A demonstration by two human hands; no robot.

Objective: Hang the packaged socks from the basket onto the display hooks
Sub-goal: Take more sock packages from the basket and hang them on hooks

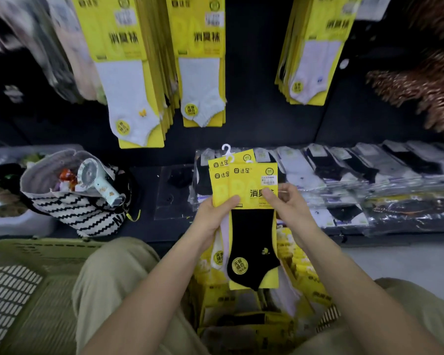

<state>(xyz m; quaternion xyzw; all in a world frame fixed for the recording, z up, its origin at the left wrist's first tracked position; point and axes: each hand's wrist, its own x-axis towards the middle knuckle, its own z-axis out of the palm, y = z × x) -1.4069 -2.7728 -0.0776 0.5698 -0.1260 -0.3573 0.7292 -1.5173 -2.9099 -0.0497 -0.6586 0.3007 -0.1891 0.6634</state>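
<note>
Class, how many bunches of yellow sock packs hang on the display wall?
3: left bunch, middle bunch, right bunch. More may hide among blurred packs far left.

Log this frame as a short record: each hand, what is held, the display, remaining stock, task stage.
left hand: grips several sock packs from their left side
right hand: pinches the front pack at its right edge
front pack: black sock on yellow card
display: bunches of packs hang above
remaining stock: yellow packs piled below the hands
task stage: held packs not yet hung
nearby: striped bag holding a small fan
</note>
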